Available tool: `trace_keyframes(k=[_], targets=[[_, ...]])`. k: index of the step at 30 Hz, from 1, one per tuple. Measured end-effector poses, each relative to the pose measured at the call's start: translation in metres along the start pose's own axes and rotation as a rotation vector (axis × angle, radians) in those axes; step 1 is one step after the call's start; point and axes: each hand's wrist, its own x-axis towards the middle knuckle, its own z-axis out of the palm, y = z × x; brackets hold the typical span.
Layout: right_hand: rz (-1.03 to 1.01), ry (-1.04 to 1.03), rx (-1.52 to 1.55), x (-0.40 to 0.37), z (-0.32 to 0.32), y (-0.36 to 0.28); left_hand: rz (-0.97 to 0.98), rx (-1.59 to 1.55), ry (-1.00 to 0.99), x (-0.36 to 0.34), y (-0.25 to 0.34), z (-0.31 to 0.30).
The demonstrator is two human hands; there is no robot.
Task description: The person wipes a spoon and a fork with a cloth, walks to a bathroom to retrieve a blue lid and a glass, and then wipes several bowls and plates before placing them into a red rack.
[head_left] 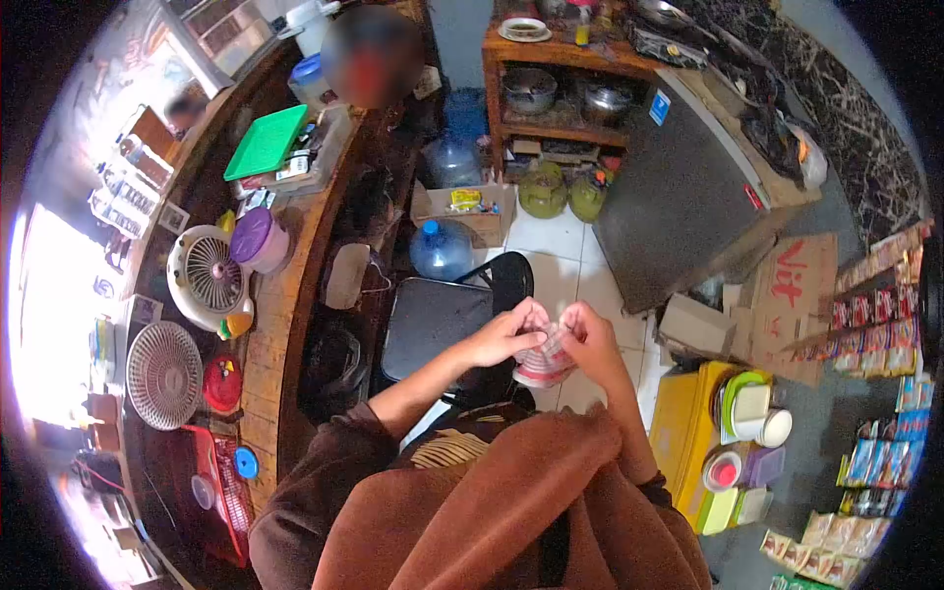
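Both hands meet in front of my chest over a small clear plastic bag or cup with a red-and-white band [542,366]. My left hand [511,332] pinches its top edge from the left. From the right, my right hand [588,334] grips the same edge with fingers curled. The item hangs between them above a black chair seat [433,320]. Brown sleeves cover my arms.
A wooden counter [280,295] runs along the left with a small fan [205,275], a purple-lidded jar [258,239] and a green board [265,143]. A person stands at its far end. Water jugs [441,248], gas canisters, cardboard boxes [787,295] and a yellow crate of bowls [688,423] sit on the floor.
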Motion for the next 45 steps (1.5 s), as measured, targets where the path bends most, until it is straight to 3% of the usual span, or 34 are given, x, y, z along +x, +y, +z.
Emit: trace_keyframes(k=[1, 3, 4, 5, 7, 9, 10, 11, 13, 15, 17, 19, 21, 23, 25, 29, 31, 32, 34, 35, 37, 38, 39, 41, 45], targets=[[0.021, 0.011, 0.001, -0.001, -0.001, -0.002, -0.114, -0.047, -0.036, -0.002, 0.011, -0.001], [-0.081, -0.018, 0.005, -0.004, -0.001, -0.004, -0.051, 0.360, -0.251, 0.001, 0.021, -0.017], [0.010, -0.082, -0.056, -0.007, -0.006, -0.011, 0.139, 0.527, -0.271, 0.007, 0.011, -0.024], [0.037, -0.074, -0.045, -0.006, -0.006, -0.008, 0.151, 0.478, -0.292, 0.010, 0.010, -0.025], [-0.148, 0.031, -0.211, -0.009, -0.002, 0.001, 0.443, 0.356, -0.285, 0.020, 0.006, -0.025], [-0.110, 0.088, -0.186, -0.013, 0.002, -0.007, 0.100, -0.081, -0.389, 0.025, 0.008, -0.024], [-0.016, 0.139, -0.114, -0.014, 0.002, -0.012, -0.321, -0.100, -0.430, 0.026, 0.008, -0.033], [0.074, 0.191, -0.042, -0.015, 0.002, -0.014, -0.135, 0.084, -0.415, 0.034, 0.007, -0.032], [0.110, 0.255, -0.082, -0.016, -0.004, -0.011, 0.020, 0.556, -0.453, 0.050, 0.009, -0.045], [0.229, 0.233, -0.284, -0.020, -0.008, -0.010, 0.268, 0.778, -0.367, 0.059, 0.003, -0.050], [0.252, 0.299, -0.432, -0.025, -0.003, -0.001, 0.381, 1.040, -0.314, 0.072, -0.001, -0.056], [0.199, 0.410, -0.548, -0.030, 0.003, 0.007, 0.458, 1.058, -0.234, 0.078, -0.008, -0.055], [0.178, 0.489, -0.603, -0.036, 0.015, 0.018, 0.387, 1.129, -0.135, 0.080, -0.005, -0.057], [0.159, 0.572, -0.657, -0.040, 0.034, 0.033, 0.483, 1.152, -0.077, 0.077, -0.028, -0.066], [0.249, 0.401, -0.736, -0.041, 0.062, 0.051, 0.558, 1.185, 0.055, 0.067, -0.050, -0.079], [0.423, 0.150, -0.363, -0.039, 0.137, 0.083, 0.369, 1.213, 0.016, 0.020, -0.105, -0.112], [0.197, -0.158, -0.472, -0.045, 0.159, 0.097, 0.134, 1.280, -0.134, -0.005, -0.138, -0.132], [0.205, -0.154, -0.474, -0.051, 0.162, 0.098, 0.139, 1.274, -0.139, -0.016, -0.140, -0.129], [0.257, -0.238, -0.391, -0.061, 0.162, 0.101, -0.223, 1.400, -0.122, -0.029, -0.142, -0.122], [0.259, -0.234, -0.388, -0.063, 0.152, 0.099, -0.221, 1.401, -0.127, -0.026, -0.139, -0.115], [0.335, -0.094, -0.358, -0.072, 0.118, 0.094, -0.249, 1.205, 0.073, -0.011, -0.125, -0.093], [0.339, -0.070, -0.360, -0.080, 0.102, 0.099, -0.213, 1.154, 0.173, -0.001, -0.111, -0.074], [0.346, -0.002, -0.341, -0.090, 0.081, 0.104, -0.178, 1.156, 0.151, 0.013, -0.109, -0.062], [0.374, 0.143, -0.341, -0.115, 0.037, 0.111, 0.114, 0.830, 0.190, 0.046, -0.103, -0.027], [0.474, 0.316, -0.332, -0.175, -0.046, 0.111, 0.207, 0.686, 0.179, 0.101, -0.065, 0.083]])
